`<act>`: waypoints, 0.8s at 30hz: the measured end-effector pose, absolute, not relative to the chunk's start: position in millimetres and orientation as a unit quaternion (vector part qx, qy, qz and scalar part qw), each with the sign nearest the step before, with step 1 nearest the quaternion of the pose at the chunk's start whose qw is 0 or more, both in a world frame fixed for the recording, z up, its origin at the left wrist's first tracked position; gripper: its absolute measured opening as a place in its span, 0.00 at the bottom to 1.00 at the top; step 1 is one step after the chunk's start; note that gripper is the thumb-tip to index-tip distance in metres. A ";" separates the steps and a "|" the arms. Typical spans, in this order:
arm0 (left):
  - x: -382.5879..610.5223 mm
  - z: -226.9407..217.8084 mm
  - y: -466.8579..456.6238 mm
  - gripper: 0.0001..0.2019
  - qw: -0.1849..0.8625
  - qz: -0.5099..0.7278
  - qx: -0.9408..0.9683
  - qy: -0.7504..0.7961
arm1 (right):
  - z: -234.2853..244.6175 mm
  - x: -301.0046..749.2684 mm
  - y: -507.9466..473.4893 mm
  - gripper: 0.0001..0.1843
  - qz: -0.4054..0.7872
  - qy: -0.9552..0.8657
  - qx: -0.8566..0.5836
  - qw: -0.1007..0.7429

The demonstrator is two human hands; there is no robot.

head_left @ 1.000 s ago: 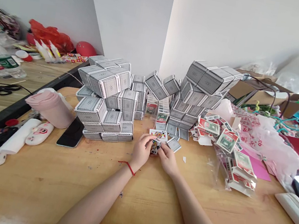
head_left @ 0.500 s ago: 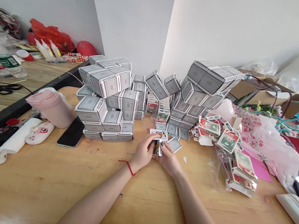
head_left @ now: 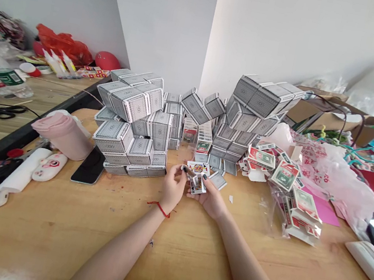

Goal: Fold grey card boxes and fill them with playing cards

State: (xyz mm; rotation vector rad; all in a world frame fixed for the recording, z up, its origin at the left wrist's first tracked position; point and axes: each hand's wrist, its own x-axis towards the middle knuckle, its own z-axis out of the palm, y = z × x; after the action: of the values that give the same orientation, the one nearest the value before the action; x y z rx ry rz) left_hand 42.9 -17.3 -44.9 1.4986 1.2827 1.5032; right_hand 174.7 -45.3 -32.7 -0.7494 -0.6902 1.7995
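Observation:
Folded playing cards [head_left: 198, 186] are between my two hands, just above the wooden table. My left hand [head_left: 174, 187], with a red string at its wrist, pinches the left edge of a card. My right hand [head_left: 213, 198] is closed around the cards from the other side, thumb on top. Right behind them lies a face card [head_left: 198, 166], picture side up. Loose cards [head_left: 218, 181] with grey patterned backs lie beyond my right fingers. Stacked blocks made of folded cards rise on the left [head_left: 132, 101] and on the right [head_left: 259, 99].
Card boxes [head_left: 285, 175] and torn packaging lie to the right beside a plastic bag [head_left: 326, 169]. Two rows of boxed cards [head_left: 204, 138] stand between the stacks. On the left are a phone [head_left: 89, 165], a pink cup [head_left: 63, 133] and a white mouse [head_left: 50, 166].
My left hand has drawn back slightly to the left, off the face card, and now pinches the folded cards' edge. The cards between my hands have tilted and spread.

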 end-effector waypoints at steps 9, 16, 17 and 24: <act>42.6 -46.2 -13.8 0.10 0.331 0.595 0.517 0.519 | -33.0 182.5 -44.5 0.15 0.708 -0.278 -0.326 0.562; 47.0 -35.3 -24.6 0.09 0.321 0.535 0.646 0.440 | -30.7 183.1 -41.9 0.11 0.650 -0.269 -0.339 0.624; 47.5 -33.9 -25.7 0.09 0.307 0.527 0.665 0.431 | -30.6 182.4 -42.0 0.12 0.641 -0.280 -0.347 0.624; 46.5 -26.6 -28.0 0.05 0.260 0.490 0.745 0.371 | -31.0 178.3 -44.5 0.17 0.618 -0.344 -0.400 0.583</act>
State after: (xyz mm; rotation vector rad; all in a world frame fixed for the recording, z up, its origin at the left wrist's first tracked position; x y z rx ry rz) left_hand 46.5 -28.0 -26.6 2.0175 1.0043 1.3282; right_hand 178.3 -44.5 -31.0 -0.9337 -0.8036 1.4423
